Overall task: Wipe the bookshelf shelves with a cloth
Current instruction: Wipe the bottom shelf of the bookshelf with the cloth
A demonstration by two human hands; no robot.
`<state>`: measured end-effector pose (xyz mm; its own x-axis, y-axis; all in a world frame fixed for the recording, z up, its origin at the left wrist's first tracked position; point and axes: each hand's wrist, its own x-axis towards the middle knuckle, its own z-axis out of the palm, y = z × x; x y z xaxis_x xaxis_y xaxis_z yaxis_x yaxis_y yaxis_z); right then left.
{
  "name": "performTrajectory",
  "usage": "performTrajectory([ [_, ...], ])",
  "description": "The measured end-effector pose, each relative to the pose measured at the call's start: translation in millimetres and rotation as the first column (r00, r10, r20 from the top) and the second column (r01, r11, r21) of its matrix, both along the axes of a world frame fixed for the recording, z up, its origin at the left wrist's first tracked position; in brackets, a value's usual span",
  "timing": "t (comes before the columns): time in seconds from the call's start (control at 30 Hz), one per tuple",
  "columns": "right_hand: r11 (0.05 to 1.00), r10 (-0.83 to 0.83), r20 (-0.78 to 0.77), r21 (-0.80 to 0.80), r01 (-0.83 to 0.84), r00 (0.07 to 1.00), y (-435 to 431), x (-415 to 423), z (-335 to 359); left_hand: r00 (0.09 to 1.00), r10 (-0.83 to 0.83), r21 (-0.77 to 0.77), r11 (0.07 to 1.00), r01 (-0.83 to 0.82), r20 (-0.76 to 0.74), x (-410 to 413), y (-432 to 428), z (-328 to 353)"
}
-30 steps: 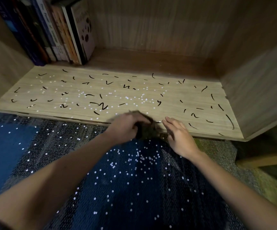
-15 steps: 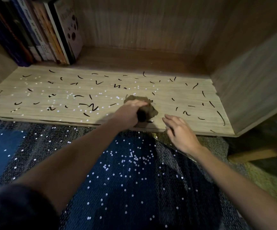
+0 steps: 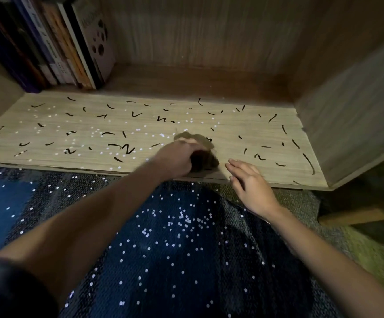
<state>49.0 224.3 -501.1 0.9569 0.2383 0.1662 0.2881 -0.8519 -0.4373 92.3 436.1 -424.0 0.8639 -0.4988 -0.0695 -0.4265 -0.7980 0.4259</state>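
Observation:
A light wooden bottom shelf is strewn with dark curled scraps and small white dots. My left hand grips a bunched brown cloth and holds it down on the shelf near its front edge, about the middle. My right hand lies flat with straight fingers just right of the cloth, across the shelf's front edge, holding nothing.
Several books stand upright at the back left of the shelf. The cabinet's right wall closes the shelf on the right. In front lies a dark blue carpet sprinkled with white dots, and a wooden piece sits at the right.
My left hand has carried the cloth from the front edge forward onto the shelf. My right hand has stayed by the front edge.

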Motion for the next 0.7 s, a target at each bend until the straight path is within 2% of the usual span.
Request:
performTrajectory([
  [0.07, 1.0, 0.009, -0.004, 0.003, -0.009, 1.0, 0.3, 0.3, 0.8, 0.998, -0.018, 0.04, 0.999, 0.02, -0.064, -6.9, 0.6, -8.5],
  [0.13, 1.0, 0.012, -0.017, 0.007, -0.012, 1.0, -0.8, -0.2, 1.0, 0.985, -0.127, 0.062, 0.989, 0.135, -0.12, -22.9, 1.1, -13.0],
  [0.2, 1.0, 0.004, -0.014, 0.012, -0.004, 1.0, -0.9, -0.9, 0.4, 0.963, -0.221, -0.014, 0.975, 0.221, -0.153, -39.1, 2.9, -6.6],
  [0.27, 1.0, -0.003, -0.023, 0.011, 0.003, 1.0, 0.2, -1.9, 1.2, 0.977, -0.211, -0.123, 0.971, 0.206, -0.033, -43.0, 5.3, 0.3],
  [0.33, 1.0, -0.009, -0.039, 0.005, 0.009, 0.999, 1.3, -1.8, 2.5, 0.989, -0.075, -0.186, 0.978, 0.098, 0.127, -30.7, 8.7, -3.4],
  [0.4, 1.0, -0.016, -0.044, 0.008, 0.016, 0.999, 2.1, -2.6, 2.9, 0.993, 0.028, -0.114, 0.993, -0.015, 0.111, -21.8, 12.5, -11.8],
  [0.43, 1.0, -0.021, -0.046, 0.01, 0.022, 0.999, 2.5, -3.5, 3.2, 0.997, 0.006, -0.052, 0.999, -0.002, 0.081, -23.3, 15.6, -16.9],
  [0.5, 1.0, -0.018, -0.051, 0.022, 0.019, 0.999, 2.7, -4.0, 3.4, 0.978, -0.197, 0.009, 0.98, 0.197, 0.071, -36.0, 18.7, -25.5],
  [0.57, 0.997, -0.001, -0.07, 0.072, 0.006, 0.998, -0.2, -1.9, 4.9, 0.93, -0.358, -0.011, 0.933, 0.36, 0.085, -49.9, 17.5, -27.4],
  [0.63, 0.983, -0.009, -0.112, 0.181, 0.029, 0.994, -6.1, 0.2, 10.4, 0.925, -0.355, -0.103, 0.923, 0.37, 0.137, -46.3, 9.3, -22.8],
  [0.7, 0.953, -0.089, -0.122, 0.278, 0.12, 0.988, -15.4, 2.3, 22.4, 0.955, -0.244, -0.204, 0.939, 0.276, 0.169, -33.5, -12.0, -9.9],
])
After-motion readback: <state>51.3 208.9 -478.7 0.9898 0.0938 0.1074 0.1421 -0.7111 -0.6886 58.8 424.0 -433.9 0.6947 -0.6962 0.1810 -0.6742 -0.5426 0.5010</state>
